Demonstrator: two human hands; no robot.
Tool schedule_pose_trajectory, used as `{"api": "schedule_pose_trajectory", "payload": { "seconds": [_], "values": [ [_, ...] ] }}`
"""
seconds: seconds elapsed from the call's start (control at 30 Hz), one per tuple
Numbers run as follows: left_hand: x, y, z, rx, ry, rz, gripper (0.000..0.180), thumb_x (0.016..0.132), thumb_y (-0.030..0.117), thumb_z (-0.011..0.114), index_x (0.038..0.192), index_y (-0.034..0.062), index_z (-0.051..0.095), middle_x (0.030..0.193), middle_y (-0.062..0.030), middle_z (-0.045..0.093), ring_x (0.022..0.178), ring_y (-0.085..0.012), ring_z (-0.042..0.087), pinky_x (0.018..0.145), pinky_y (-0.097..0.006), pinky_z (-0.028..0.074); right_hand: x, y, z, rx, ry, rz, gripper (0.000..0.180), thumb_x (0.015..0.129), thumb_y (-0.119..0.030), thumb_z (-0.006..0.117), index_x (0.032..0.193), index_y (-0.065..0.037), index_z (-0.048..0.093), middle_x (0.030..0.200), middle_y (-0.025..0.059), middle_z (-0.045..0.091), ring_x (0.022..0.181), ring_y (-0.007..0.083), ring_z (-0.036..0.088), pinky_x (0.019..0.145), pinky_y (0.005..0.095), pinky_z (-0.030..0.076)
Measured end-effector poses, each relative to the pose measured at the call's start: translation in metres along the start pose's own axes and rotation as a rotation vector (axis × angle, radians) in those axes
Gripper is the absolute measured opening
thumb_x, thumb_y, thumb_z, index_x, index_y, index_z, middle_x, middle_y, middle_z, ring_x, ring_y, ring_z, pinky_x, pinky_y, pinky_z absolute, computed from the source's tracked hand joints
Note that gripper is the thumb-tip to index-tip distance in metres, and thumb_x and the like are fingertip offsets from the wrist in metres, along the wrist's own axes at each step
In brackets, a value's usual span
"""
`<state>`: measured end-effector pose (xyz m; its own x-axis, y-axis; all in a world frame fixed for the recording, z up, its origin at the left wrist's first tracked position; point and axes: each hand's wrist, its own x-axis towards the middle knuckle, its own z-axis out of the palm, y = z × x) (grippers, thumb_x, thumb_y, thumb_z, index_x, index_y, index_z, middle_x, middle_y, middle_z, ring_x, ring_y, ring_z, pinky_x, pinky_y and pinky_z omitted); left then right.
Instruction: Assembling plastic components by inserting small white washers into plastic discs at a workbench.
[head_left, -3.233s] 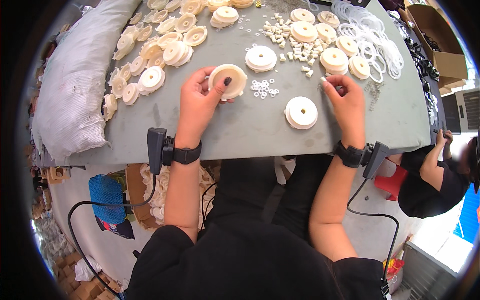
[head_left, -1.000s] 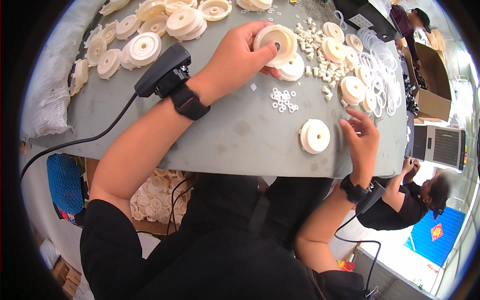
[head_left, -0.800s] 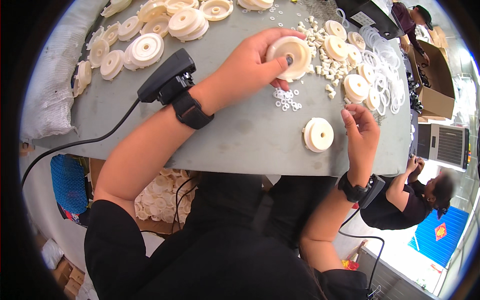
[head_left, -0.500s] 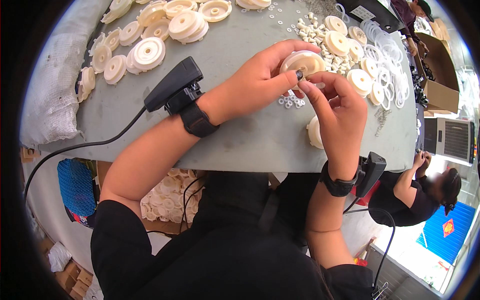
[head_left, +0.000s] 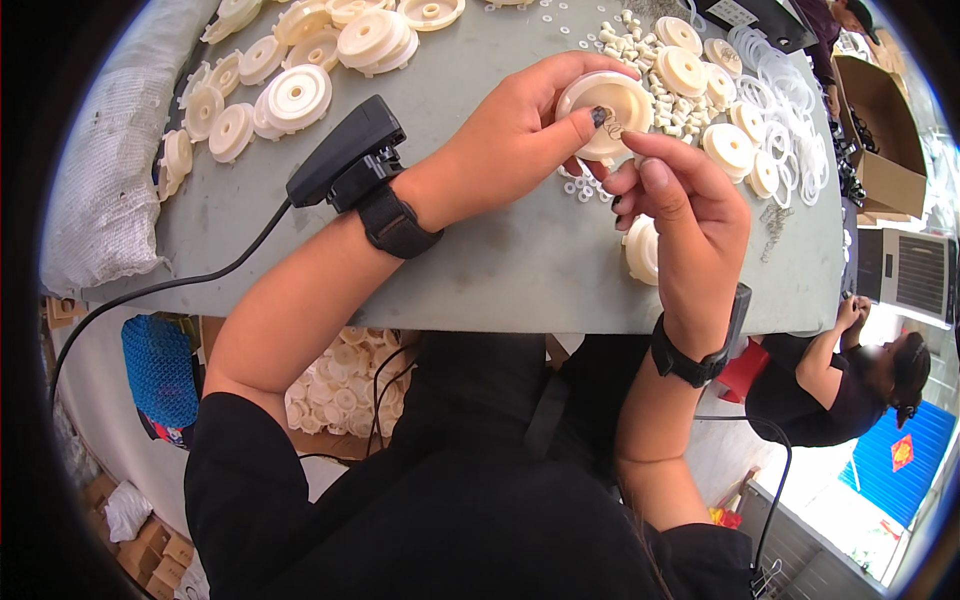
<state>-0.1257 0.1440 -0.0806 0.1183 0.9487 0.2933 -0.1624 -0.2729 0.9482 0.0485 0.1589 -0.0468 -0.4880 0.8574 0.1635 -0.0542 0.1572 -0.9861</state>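
Note:
My left hand point(head_left: 535, 125) grips a round cream plastic wheel housing point(head_left: 630, 97) by its rim, its hollow side turned up. The left thumb presses inside, and a thin coiled wire spring point(head_left: 613, 128) shows beside the thumb tip. Close to the housing's lower right edge is my right hand point(head_left: 685, 195). Its thumb and index finger are drawn together, with a small whitish bit between them that I cannot make out. Below the hands, another cream wheel point(head_left: 642, 250) stands on the grey table point(head_left: 480, 285), partly covered by my right hand.
Cream wheels point(head_left: 298, 95) lie in groups at the left. Small cream pegs point(head_left: 680, 110), white washers point(head_left: 580, 185), clear rings point(head_left: 790, 150) and loose springs point(head_left: 775, 225) lie around the right side. Under the table stands a box of cream parts point(head_left: 345, 385). A person point(head_left: 840, 385) works at the right.
My right hand has drawn back a little from the housing, to the right. The housing has moved slightly up and its hollow side faces up more, showing the spring.

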Motion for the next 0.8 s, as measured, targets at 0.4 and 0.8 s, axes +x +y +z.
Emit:
{"api": "schedule_pose_trajectory", "payload": {
  "seconds": [0.4, 0.8],
  "values": [
    [-0.004, -0.002, 0.008, -0.103, -0.036, -0.005, 0.041, 0.089, 0.012, 0.053, 0.127, 0.0001, 0.042, 0.115, -0.0068, 0.054, 0.102, -0.0116, 0.052, 0.087, -0.027, 0.044, -0.001, 0.009, 0.011, 0.079, 0.144, -0.016, 0.017, 0.086, -0.005, 0.058, 0.100, 0.005, 0.055, 0.084, 0.0127, 0.064, 0.066, 0.0124, 0.060, 0.060, 0.0215, 0.048],
    [-0.011, 0.000, 0.018, -0.168, 0.006, -0.075, 0.041, 0.085, 0.008, 0.059, 0.124, -0.0009, 0.046, 0.113, -0.0070, 0.056, 0.101, -0.0126, 0.053, 0.085, -0.027, 0.047, -0.004, 0.012, 0.019, -0.055, 0.248, -0.014, 0.014, 0.084, 0.000, 0.058, 0.096, 0.006, 0.054, 0.085, 0.0105, 0.064, 0.074, 0.0123, 0.061, 0.065, 0.0228, 0.050]
  ]
}}
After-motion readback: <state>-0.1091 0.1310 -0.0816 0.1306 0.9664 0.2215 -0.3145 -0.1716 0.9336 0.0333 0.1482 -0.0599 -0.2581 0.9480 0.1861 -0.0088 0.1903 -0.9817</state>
